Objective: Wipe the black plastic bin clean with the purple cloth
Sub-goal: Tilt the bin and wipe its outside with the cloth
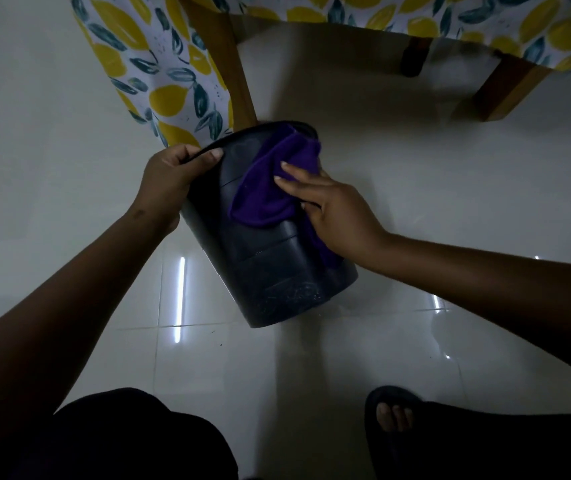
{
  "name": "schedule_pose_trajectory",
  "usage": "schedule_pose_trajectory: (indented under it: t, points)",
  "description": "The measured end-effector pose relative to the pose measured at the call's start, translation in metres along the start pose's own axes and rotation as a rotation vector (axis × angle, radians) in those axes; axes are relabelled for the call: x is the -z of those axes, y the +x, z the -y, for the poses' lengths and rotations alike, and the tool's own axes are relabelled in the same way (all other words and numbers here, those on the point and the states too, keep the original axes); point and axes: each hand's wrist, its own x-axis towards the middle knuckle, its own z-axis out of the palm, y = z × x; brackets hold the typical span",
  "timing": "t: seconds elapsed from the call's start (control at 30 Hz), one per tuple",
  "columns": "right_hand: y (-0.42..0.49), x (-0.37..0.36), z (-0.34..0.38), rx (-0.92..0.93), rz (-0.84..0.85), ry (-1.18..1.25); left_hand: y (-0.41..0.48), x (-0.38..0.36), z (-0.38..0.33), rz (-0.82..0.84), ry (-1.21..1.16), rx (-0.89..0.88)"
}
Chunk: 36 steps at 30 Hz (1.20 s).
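The black plastic bin (pixel 270 271) lies tilted on the white tiled floor, its open mouth pointing away from me toward the table and its base near me. My left hand (pixel 169 178) grips the bin's rim at the upper left, thumb over the edge. The purple cloth (pixel 263 195) is spread over the bin's outer wall near the rim. My right hand (pixel 325 209) presses flat on the cloth, fingers extended, with part of the cloth trailing under the palm and wrist.
A table with a lemon-print tablecloth (pixel 159 74) and wooden legs (pixel 239 77) stands just beyond the bin. My foot in a dark sandal (pixel 391 414) is at the lower right and my dark-clothed knee (pixel 131 438) at the lower left. Glossy floor tiles (pixel 450 188) surround the bin.
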Motion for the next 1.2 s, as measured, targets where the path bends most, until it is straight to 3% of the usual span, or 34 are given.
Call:
schedule_pose_trajectory:
  t: [0.3,0.63,0.9,1.2]
  points:
    - [0.020,0.027,-0.015,-0.023,-0.084,-0.041,0.004,0.010,0.012,0.121,0.101,0.042]
    - [0.012,0.028,-0.020,-0.093,-0.087,-0.040,0.007,-0.004,-0.007,0.311,0.485,-0.299]
    - [0.015,0.036,-0.023,-0.332,-0.098,0.072,0.009,-0.019,0.000,0.262,0.544,-0.427]
    - [0.030,0.030,-0.010,-0.332,-0.117,0.016,0.003,-0.020,-0.005,0.204,0.563,-0.388]
